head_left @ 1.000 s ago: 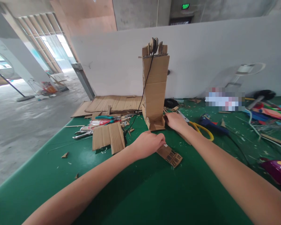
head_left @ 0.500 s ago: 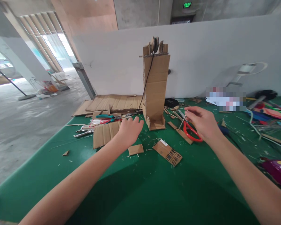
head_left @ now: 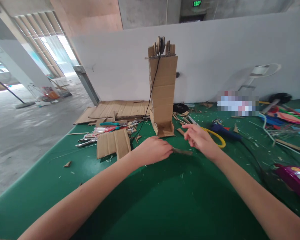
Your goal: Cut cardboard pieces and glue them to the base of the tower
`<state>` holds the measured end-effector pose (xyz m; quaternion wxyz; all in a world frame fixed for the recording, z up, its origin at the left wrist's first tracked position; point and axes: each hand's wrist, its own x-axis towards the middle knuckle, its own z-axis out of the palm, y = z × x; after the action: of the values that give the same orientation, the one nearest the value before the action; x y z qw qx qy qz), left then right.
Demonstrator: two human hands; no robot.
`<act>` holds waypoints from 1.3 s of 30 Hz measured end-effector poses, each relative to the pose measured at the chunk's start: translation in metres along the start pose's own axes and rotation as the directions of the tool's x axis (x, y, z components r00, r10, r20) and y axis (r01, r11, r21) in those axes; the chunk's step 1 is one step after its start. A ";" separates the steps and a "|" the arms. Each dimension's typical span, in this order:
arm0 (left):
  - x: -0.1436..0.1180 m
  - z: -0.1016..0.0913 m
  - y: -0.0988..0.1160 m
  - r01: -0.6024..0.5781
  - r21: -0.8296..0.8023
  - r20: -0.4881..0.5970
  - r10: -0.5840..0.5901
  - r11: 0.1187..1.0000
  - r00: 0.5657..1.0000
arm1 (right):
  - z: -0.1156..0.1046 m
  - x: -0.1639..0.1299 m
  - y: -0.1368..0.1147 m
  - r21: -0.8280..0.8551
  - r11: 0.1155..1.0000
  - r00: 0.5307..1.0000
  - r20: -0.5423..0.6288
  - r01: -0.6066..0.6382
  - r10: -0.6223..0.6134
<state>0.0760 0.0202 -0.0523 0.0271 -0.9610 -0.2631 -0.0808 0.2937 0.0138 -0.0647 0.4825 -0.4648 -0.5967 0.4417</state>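
Note:
My left hand [head_left: 153, 150] is shut on a flat brown cardboard piece [head_left: 183, 152], held level just above the green table [head_left: 150, 200] and seen edge-on. My right hand [head_left: 200, 138] hovers at the piece's far end with fingers spread and nothing visibly in it. Just behind both hands a tall cardboard tower [head_left: 162, 90] stands upright. It has a small pulley wheel [head_left: 161, 44] on top, and a black cord [head_left: 152, 90] hangs down its left side.
Folded cardboard pieces [head_left: 113, 143], pliers [head_left: 86, 142] and other hand tools lie left of the tower, in front of a flat cardboard sheet [head_left: 120, 109]. Yellow-handled scissors [head_left: 218, 138], a blue glue gun [head_left: 223, 129], cables and a purple object [head_left: 293, 176] crowd the right. A white partition [head_left: 227, 56] backs the table.
My left hand went from open over the table to gripping the cardboard piece, now lifted. My right hand, which held red-handled scissors, has moved left to the piece without them.

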 end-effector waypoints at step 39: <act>0.002 0.006 0.020 0.099 -0.105 -0.532 -0.140 0.989 0.835 | 0.057 -0.020 -0.017 0.587 0.771 0.968 0.116 -0.247 0.222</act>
<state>0.0892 0.0043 -0.0577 0.0596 -0.8816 -0.3014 -0.3582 0.2373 -0.0137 -0.0595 0.5333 -0.3509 -0.3739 0.6728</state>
